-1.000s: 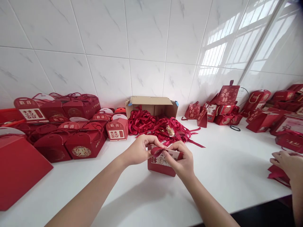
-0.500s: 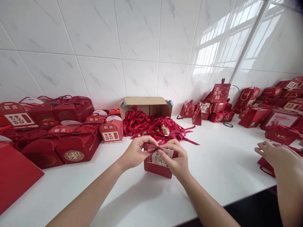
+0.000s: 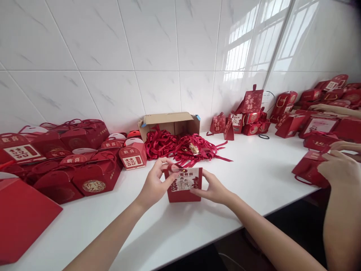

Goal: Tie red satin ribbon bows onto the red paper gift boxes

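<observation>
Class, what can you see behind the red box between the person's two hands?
Behind the red box lies a heap of red ribbons, with an open cardboard box beyond. The red box hides the tabletop directly behind it; ribbons cover the cardboard box's floor.

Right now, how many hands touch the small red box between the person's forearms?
2: the left hand at the top left of the small red box, the right hand at its right edge. Some fingers are hidden.
</observation>
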`<state>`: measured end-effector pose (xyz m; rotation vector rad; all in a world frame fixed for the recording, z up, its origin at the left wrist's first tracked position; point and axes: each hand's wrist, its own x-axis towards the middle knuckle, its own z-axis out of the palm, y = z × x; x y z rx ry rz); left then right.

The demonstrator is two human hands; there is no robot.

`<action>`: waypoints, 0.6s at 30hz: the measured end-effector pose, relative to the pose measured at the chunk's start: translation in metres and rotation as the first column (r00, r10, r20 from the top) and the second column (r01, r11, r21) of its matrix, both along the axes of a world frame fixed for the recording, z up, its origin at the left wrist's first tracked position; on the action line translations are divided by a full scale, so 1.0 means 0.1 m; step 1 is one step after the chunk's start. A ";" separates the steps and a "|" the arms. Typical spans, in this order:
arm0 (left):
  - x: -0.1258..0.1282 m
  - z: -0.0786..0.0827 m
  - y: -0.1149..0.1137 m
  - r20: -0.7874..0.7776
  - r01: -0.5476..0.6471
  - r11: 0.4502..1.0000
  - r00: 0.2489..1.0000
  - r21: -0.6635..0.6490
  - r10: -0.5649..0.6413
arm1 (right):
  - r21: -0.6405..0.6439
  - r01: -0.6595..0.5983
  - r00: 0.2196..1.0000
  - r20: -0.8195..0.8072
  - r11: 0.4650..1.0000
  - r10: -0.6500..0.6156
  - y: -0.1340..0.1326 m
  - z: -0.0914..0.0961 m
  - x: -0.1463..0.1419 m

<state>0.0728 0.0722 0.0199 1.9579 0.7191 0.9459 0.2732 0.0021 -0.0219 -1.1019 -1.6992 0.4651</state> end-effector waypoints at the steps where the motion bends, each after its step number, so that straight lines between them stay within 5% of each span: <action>1: -0.01 -0.10 0.06 -0.014 -0.015 0.997 1.000 0.079 0.016 | -0.028 0.018 1.000 0.024 0.999 -0.017 -0.08 -0.03 0.06; 5: -0.11 -0.56 0.22 -0.339 0.076 0.969 0.941 0.234 0.008 | -0.082 0.242 0.970 0.059 0.967 -0.238 -0.44 -0.20 0.46; 8: -0.17 -0.73 0.26 -0.555 0.167 0.967 0.831 0.193 -0.032 | -0.170 0.535 0.845 0.070 0.828 -0.531 -0.61 -0.33 0.97; 9: -0.18 -0.75 0.25 -0.574 0.182 0.963 0.818 0.198 -0.037 | -0.214 0.662 0.743 0.065 0.718 -0.666 -0.62 -0.35 1.14; 10: -0.18 -0.75 0.25 -0.574 0.188 0.960 0.818 0.209 -0.035 | -0.242 0.800 0.577 0.057 0.549 -0.815 -0.61 -0.36 1.30; 13: -0.18 -0.73 0.24 -0.554 0.188 0.958 0.832 0.218 -0.038 | -0.199 0.964 0.188 0.040 0.177 -0.981 -0.46 -0.31 1.54; 15: -0.18 -0.72 0.24 -0.548 0.190 0.957 0.836 0.221 -0.040 | -0.085 0.995 0.047 0.009 0.046 -0.999 -0.26 -0.22 1.48; 16: -0.18 -0.72 0.24 -0.548 0.194 0.955 0.835 0.223 -0.041 | -0.019 0.999 0.045 0.008 0.045 -0.999 -0.13 -0.15 1.40; 18: -0.18 -0.73 0.25 -0.549 0.202 0.952 0.834 0.231 -0.044 | 0.093 0.976 0.192 0.075 0.198 -0.979 0.20 0.02 1.20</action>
